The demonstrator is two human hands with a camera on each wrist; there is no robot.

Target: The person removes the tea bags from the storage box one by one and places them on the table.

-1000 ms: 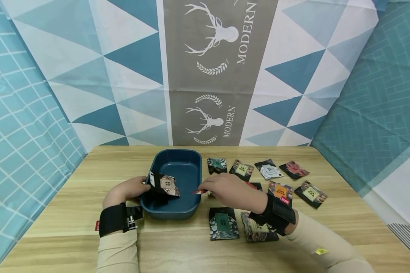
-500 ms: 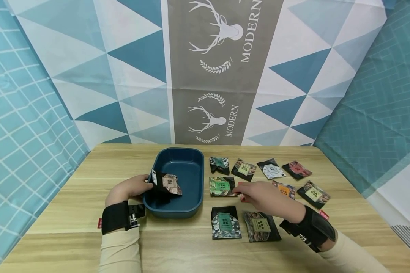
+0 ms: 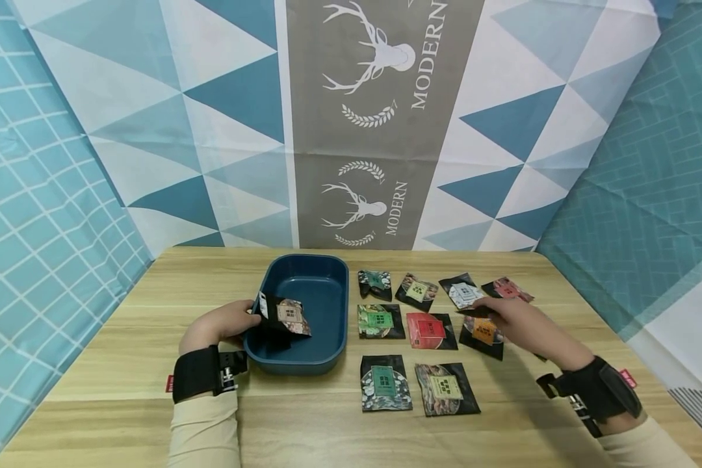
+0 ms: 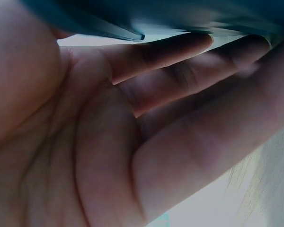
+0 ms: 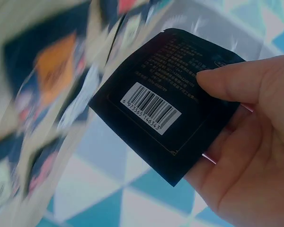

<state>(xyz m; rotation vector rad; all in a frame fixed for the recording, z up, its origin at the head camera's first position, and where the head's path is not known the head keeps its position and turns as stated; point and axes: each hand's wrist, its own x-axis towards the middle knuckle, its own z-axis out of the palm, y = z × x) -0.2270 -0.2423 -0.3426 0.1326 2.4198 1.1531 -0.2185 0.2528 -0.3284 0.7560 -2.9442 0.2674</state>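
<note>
In the head view my left hand [image 3: 225,323] grips the left rim of a dark blue tray [image 3: 344,312], fingers outside the wall. A black packet with a brown label [image 3: 289,314] leans inside the tray, by my left thumb. My right hand [image 3: 532,328] hovers over the right-hand packets. The right wrist view shows its thumb and fingers pinching a black packet [image 5: 137,75], barcode side to the camera. Its front is hidden. Nearest to that hand in the head view lie a white-label packet [image 3: 461,289] and an orange-label packet [image 3: 482,335].
More packets lie flat on the wooden table [image 3: 292,422]: a green-label one [image 3: 380,320], a red one [image 3: 428,330], a teal-label one [image 3: 384,382], a yellow-label one [image 3: 446,388]. Several others line the back. Patterned cloth [image 3: 351,130] hangs behind.
My right hand has moved right from the tray's right rim, past the red packet, to the orange and white packets. The red and green packets are uncovered. My left hand stays at the tray.
</note>
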